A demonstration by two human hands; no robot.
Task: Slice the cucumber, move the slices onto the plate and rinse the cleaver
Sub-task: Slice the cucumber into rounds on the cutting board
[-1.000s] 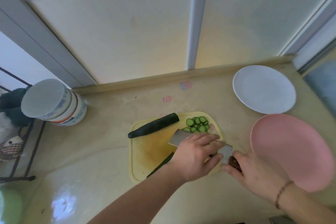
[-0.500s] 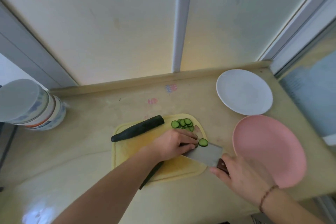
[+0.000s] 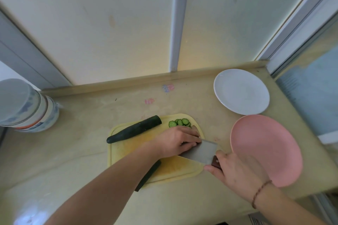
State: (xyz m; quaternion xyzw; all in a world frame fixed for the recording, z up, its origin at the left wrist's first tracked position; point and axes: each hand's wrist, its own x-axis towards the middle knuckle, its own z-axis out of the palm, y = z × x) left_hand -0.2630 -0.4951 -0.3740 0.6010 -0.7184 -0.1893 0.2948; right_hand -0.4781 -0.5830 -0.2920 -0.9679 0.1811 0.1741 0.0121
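Bowls: a stack of bowls point(image 3: 27, 105) is sitting at the left edge of the frame, well apart from the work.
Cucumber: the uncut cucumber point(image 3: 134, 129) is lying across the top left of the cutting board point(image 3: 175, 170); another dark piece is poking out under the forearm.
Slices: a few slices point(image 3: 180, 122) are still waiting at the board's top edge; the one riding the blade half a second ago is now hidden.
Left hand: the left hand point(image 3: 175, 141) is curling over the blade, apparently gathering slices onto it.
Cleaver: the cleaver point(image 3: 199, 151) is lying flat at the board's right edge.
Right hand: the right hand point(image 3: 236, 171) is gripping the handle.
Plates: the pink plate point(image 3: 265, 150) is waiting just beside, the white plate point(image 3: 241, 91) above; transfer looks imminent.
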